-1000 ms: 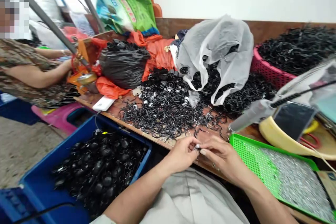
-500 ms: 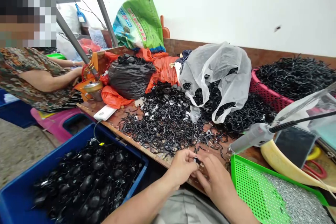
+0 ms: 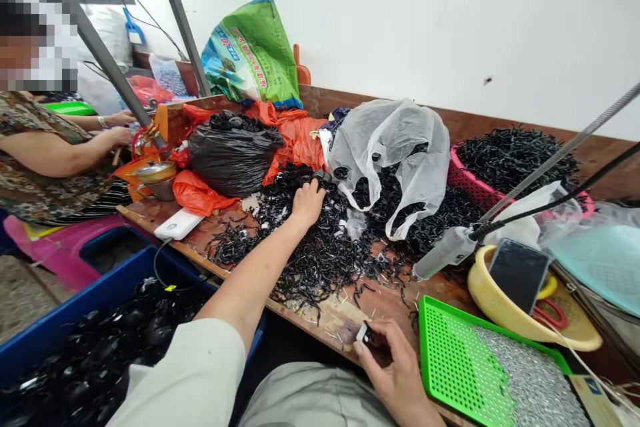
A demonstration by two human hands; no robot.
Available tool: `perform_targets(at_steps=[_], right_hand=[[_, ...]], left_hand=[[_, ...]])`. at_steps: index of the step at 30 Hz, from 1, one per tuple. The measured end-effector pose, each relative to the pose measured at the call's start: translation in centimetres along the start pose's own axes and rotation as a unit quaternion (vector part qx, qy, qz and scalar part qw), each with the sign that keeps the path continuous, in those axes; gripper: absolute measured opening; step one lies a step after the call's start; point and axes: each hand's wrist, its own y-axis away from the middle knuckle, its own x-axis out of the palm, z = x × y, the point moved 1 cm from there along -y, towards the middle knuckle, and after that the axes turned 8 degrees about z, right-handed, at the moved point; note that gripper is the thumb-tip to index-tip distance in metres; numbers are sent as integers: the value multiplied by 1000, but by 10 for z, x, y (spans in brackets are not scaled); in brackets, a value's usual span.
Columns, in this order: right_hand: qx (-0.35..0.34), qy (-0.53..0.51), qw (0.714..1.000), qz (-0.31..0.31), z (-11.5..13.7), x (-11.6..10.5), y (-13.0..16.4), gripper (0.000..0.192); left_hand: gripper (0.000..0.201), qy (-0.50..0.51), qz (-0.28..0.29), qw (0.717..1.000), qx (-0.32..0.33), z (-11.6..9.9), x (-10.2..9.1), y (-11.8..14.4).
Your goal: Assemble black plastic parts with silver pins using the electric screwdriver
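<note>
Clip (image 3: 365, 333), small and black, sits pinched in our right hand (image 3: 395, 373) at the table's near edge (image 3: 345, 320), beside the green tray (image 3: 450, 360). Farther out, our left hand (image 3: 307, 203) presses half-curled into the loose black parts (image 3: 320, 247); that heap looks largely unworked.

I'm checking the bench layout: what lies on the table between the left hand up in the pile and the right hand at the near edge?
In the head view, loose black clips lie between left hand and right hand, then bare wooden table.
</note>
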Motion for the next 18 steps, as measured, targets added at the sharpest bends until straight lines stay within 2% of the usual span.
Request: perform_targets(at_steps=[2, 4, 7, 9, 11, 12, 15, 18], right_hand=[[-18, 3, 1000, -1, 0, 0, -2, 26], [-44, 5, 999, -3, 0, 0, -3, 30], [-70, -7, 997, -17, 4, -4, -3, 34], [-62, -21, 997, -41, 12, -10, -5, 35], [-48, -33, 996, -67, 23, -18, -10, 37], [-57, -37, 996, -57, 29, -21, -15, 40], [-62, -50, 997, -3, 46, -27, -29, 42], [-25, -71, 996, 51, 54, -26, -38, 35]], left_hand=[[26, 1, 3, 1000, -7, 2, 1, 1], [25, 4, -3, 1000, -22, 3, -1, 15], [33, 49, 1, 999, -7, -3, 1, 65], [38, 171, 46, 982, 68, -15, 8, 112], [38, 284, 133, 943, 108, -29, 16, 160], [37, 335, 166, 922, 98, -35, 19, 181], [39, 485, 256, 836, 0, -44, 21, 224], [46, 592, 325, 727, -123, -42, 15, 241]])
